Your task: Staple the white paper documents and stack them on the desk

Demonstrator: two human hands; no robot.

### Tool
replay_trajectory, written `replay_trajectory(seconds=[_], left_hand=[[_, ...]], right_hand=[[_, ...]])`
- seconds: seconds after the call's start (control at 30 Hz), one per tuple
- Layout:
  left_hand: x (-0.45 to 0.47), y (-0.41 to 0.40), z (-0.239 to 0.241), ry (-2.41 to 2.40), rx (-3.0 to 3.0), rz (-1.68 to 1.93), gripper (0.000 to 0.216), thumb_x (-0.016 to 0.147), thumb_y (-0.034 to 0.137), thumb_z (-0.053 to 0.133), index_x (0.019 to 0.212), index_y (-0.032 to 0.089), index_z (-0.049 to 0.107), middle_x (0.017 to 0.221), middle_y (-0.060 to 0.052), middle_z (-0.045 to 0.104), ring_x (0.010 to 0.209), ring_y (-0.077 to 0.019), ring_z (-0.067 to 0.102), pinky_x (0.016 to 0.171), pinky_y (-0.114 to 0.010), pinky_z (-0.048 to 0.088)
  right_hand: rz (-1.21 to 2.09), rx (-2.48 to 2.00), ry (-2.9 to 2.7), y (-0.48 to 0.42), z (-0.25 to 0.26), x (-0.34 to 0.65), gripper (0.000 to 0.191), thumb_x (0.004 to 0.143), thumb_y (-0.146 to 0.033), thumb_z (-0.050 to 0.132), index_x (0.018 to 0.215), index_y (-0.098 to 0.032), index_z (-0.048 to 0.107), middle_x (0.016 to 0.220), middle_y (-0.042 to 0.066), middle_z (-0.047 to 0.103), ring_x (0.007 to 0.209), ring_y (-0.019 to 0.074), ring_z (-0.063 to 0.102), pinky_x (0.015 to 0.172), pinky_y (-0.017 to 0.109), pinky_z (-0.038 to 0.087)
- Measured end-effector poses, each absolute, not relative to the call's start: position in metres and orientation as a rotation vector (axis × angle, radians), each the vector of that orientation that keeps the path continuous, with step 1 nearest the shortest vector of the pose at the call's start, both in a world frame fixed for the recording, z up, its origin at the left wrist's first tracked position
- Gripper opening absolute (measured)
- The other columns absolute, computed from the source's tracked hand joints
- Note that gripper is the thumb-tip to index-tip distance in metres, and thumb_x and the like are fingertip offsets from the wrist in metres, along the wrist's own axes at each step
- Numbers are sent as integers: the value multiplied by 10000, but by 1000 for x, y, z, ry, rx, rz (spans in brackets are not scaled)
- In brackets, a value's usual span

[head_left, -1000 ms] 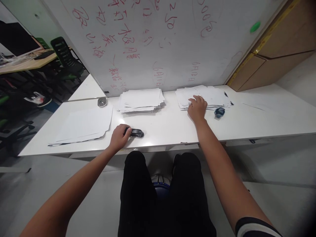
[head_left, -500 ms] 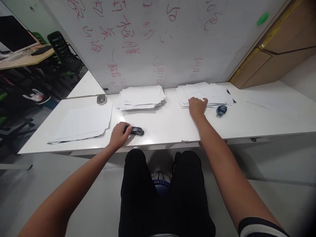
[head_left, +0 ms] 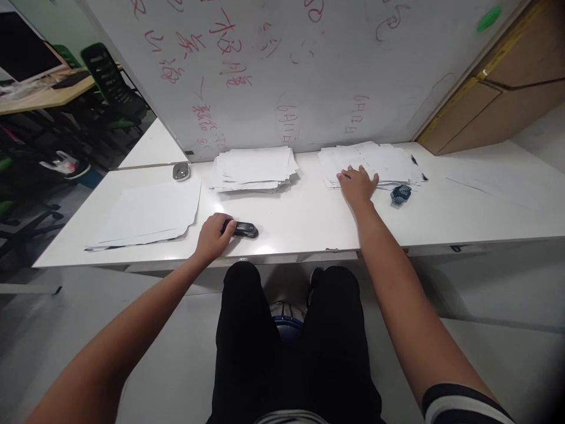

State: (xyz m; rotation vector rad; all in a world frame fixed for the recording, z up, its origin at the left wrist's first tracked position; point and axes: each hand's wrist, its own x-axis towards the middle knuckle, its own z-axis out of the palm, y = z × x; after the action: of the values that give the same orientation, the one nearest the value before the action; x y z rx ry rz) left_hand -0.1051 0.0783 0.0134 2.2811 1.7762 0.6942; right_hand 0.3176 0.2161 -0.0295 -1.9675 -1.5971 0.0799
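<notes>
My left hand point(head_left: 214, 237) is closed around the rear of a black stapler point(head_left: 247, 229), which lies on the white table close to its front edge. My right hand point(head_left: 358, 186) rests at the near edge of the right-hand paper stack point(head_left: 386, 162), fingers spread over the top sheet and gripping nothing. A neater pile of paper point(head_left: 253, 166) sits in the middle, between and beyond my hands. Left of the stapler lies a low, flat stack of sheets point(head_left: 148, 209). A small dark blue, ridged object point(head_left: 401, 195) is just right of my right hand.
A whiteboard point(head_left: 326, 70) with red writing stands along the table's back. Brown cardboard boxes point(head_left: 472, 118) are at the back right. A small grey device point(head_left: 180, 171) sits behind the left sheets. Thin paper point(head_left: 489, 182) lies at the right. An office chair point(head_left: 106, 79) is beyond.
The fingers of my right hand have spread further apart on the right stack, and the hand has shifted slightly. My left hand stays on the stapler. The view has tilted slightly.
</notes>
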Motion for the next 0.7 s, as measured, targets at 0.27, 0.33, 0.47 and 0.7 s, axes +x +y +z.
replay_trajectory(seconds=[0.27, 0.33, 0.47, 0.7], left_hand=[[-105, 77, 12, 1804, 2280, 685, 322, 971, 446, 372, 987, 217, 598, 1004, -75, 652, 979, -243, 579, 860, -397, 445], [-104, 77, 13, 1813, 2275, 678, 317, 969, 442, 374, 985, 219, 597, 1016, -75, 653, 990, -244, 581, 870, -398, 446], [-104, 77, 13, 1806, 2276, 692, 307, 969, 433, 378, 983, 220, 599, 1028, -74, 658, 1000, -243, 581, 879, -401, 446], [-104, 78, 13, 1788, 2288, 714, 304, 970, 420, 384, 988, 215, 608, 1016, -73, 657, 985, -240, 579, 857, -390, 444]], right_hand=[[-17, -1999, -1672, 223, -31, 314, 320, 978, -281, 370, 1014, -213, 681, 1145, 100, 704, 1112, 237, 591, 1154, 523, 149], [-53, -2013, -1710, 222, -30, 311, 347, 975, -272, 343, 1019, -179, 674, 1070, 121, 712, 1041, 235, 613, 1137, 487, 220], [-60, -1977, -1706, 222, -33, 309, 435, 959, -439, 399, 1208, -147, 604, 1211, 163, 662, 1152, 292, 566, 1129, 560, 225], [6, -2018, -1715, 228, -41, 317, 586, 912, -578, 461, 1327, -174, 552, 1508, 175, 440, 1411, 370, 327, 1129, 699, 77]])
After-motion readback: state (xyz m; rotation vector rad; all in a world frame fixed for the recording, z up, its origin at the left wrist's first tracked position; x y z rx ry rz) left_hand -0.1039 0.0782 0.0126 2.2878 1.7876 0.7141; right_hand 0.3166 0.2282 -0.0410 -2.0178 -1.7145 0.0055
